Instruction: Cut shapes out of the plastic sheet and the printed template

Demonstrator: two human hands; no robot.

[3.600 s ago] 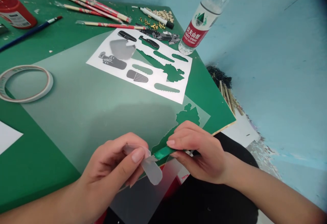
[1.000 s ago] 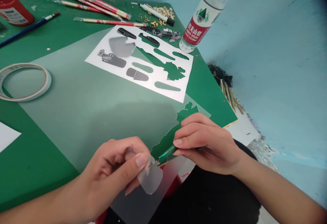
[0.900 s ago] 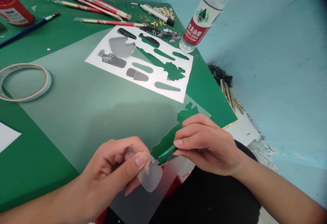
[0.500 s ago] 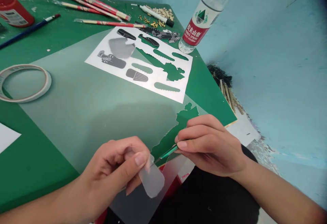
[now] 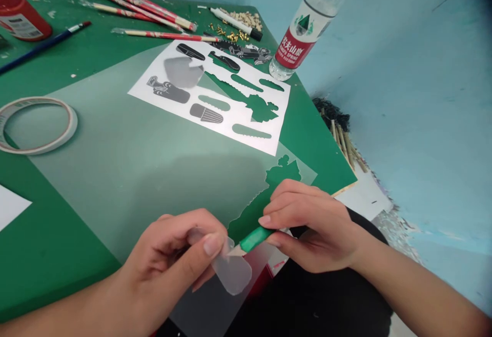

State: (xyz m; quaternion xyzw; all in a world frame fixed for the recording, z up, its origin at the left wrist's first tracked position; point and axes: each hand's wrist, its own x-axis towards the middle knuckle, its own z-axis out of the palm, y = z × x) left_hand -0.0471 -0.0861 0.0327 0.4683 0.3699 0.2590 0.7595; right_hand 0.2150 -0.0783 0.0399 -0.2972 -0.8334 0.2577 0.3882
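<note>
My left hand (image 5: 180, 255) pinches a small translucent plastic cutout (image 5: 234, 273) with a rounded end between thumb and fingers. My right hand (image 5: 311, 224) grips a craft knife (image 5: 251, 240) wrapped in green, its pale flat blade meeting the cutout's edge near my left thumb. Beneath both hands lies a large translucent plastic sheet (image 5: 115, 137), with a figure-shaped opening along its right side and one corner hanging past the table edge. On the sheet's far part rests a white paper (image 5: 172, 108) with dark printed shapes and several cut-out holes.
On the green table (image 5: 38, 255), a tape roll (image 5: 71, 121) lies left. Behind are a red bottle (image 5: 23, 14), a paintbrush (image 5: 42, 47), wrapped sticks (image 5: 154, 11), a marker (image 5: 234, 21) and brass fasteners (image 5: 230, 34). A water bottle (image 5: 300, 34) stands near the right edge.
My right hand has rolled the knife, so its flat green side and wide blade face now show. It has shifted slightly down, and the cutout has tilted a little.
</note>
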